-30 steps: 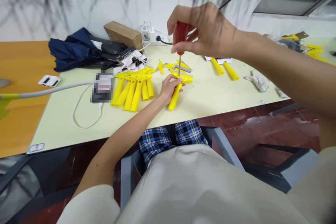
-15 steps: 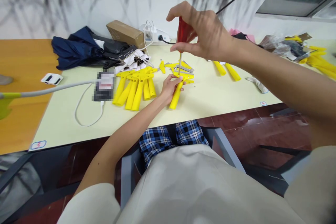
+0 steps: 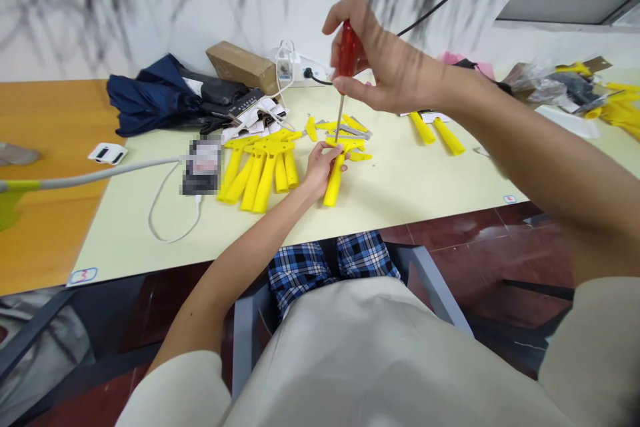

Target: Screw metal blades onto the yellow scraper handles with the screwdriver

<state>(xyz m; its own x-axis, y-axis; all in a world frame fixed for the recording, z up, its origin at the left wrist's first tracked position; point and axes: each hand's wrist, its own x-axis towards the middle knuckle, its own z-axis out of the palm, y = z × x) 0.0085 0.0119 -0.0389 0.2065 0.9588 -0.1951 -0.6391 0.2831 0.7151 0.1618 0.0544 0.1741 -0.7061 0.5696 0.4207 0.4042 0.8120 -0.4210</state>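
Note:
My right hand (image 3: 370, 57) grips the red handle of a screwdriver (image 3: 349, 47), with the thumb and fingers around it. Its thin shaft points down, leaning slightly, and the tip meets the head of a yellow T-shaped plastic handle (image 3: 333, 188). My left hand (image 3: 320, 170) is closed on that handle near its head and steadies it on the table; part of the head lies behind the fingers. Just beyond are grey flat blades (image 3: 354, 132) and small yellow plastic pieces (image 3: 311, 128). Several more yellow T-shaped handles (image 3: 263, 180) lie in a bunch left of my left hand.
A pixelated dark device (image 3: 203, 170) with a white cable lies on the pale table (image 3: 135, 233). Behind are a dark blue umbrella (image 3: 150, 97), a cardboard box (image 3: 243, 67) and a power strip (image 3: 313, 70). Two yellow handles (image 3: 449, 137) and plastic wrapping (image 3: 537, 87) lie to the right.
The screwdriver has gone from nearly upright to a slight lean, and my right fingers have shifted around its handle. My left hand still holds the yellow handle. The camera view has shifted slightly.

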